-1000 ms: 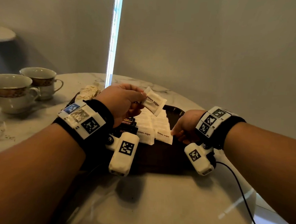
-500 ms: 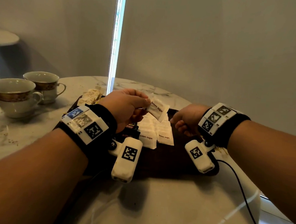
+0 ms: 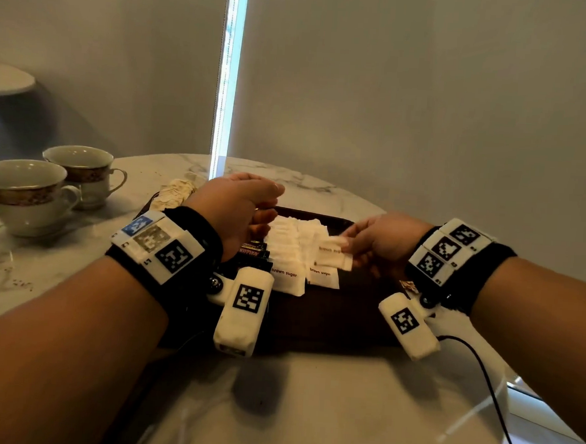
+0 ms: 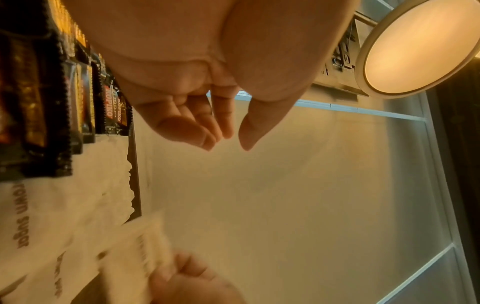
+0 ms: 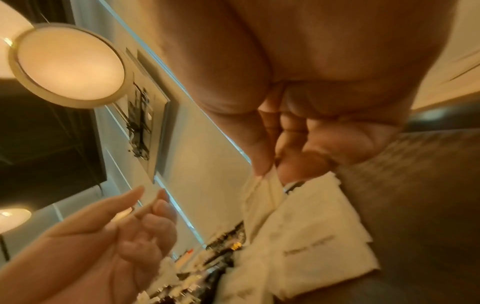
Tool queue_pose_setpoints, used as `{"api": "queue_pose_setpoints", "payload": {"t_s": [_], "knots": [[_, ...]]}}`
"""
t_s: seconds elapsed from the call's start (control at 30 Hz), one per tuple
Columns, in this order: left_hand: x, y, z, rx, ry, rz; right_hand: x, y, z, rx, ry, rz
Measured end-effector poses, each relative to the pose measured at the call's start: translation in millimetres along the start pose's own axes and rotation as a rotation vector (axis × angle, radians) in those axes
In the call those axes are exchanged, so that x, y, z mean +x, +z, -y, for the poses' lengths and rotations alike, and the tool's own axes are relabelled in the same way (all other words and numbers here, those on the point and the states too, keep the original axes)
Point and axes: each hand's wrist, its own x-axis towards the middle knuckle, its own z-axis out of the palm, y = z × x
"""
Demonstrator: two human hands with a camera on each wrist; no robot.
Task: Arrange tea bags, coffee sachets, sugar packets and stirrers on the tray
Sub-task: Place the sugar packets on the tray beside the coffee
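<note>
Pinched in the right hand (image 3: 383,242) — one brown-sugar packet (image 3: 334,255), held just above the tray (image 3: 330,313).
Tray contents: white sugar packets (image 3: 288,252) in overlapping rows at centre, dark coffee sachets (image 3: 253,252) at 9 o'clock; left hand (image 3: 241,208) loosely curled, holding nothing — two teacups (image 3: 46,186) at 10 o'clock.

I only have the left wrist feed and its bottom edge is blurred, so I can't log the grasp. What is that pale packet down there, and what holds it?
Observer: The head view shows the right hand pinching a sugar packet over the packet rows on the tray.
Operator: How is it gripped?
Observer: In the right wrist view, thumb and fingertips pinch one edge of it.
Operator: Anything off the tray?
Observer: Two teacups stand on the table, left of the tray.
</note>
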Motion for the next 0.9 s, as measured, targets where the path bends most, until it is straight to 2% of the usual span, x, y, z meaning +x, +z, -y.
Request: {"api": "queue_pose_setpoints", "payload": {"t_s": [0.17,0.4,0.57,0.8,0.9], "knots": [[2.5,-0.1,2.1,0.013,0.001,0.003,5.5,8.1,-4.5,-0.203,0.106,0.024],[4.8,-0.9,4.6,0.024,0.001,0.007,12.1,19.8,-1.3,-0.261,0.18,0.094],[7.2,-1.9,4.8,0.026,0.012,0.008,9.3,22.1,0.4,-0.254,0.174,0.07],[7.7,-3.2,4.2,0.008,0.012,0.002,1.7,17.6,9.5,-0.197,0.146,-0.049],[8.8,-3.7,4.0,0.005,0.015,-0.01,-4.9,19.0,13.3,-0.134,0.129,0.013]]}}
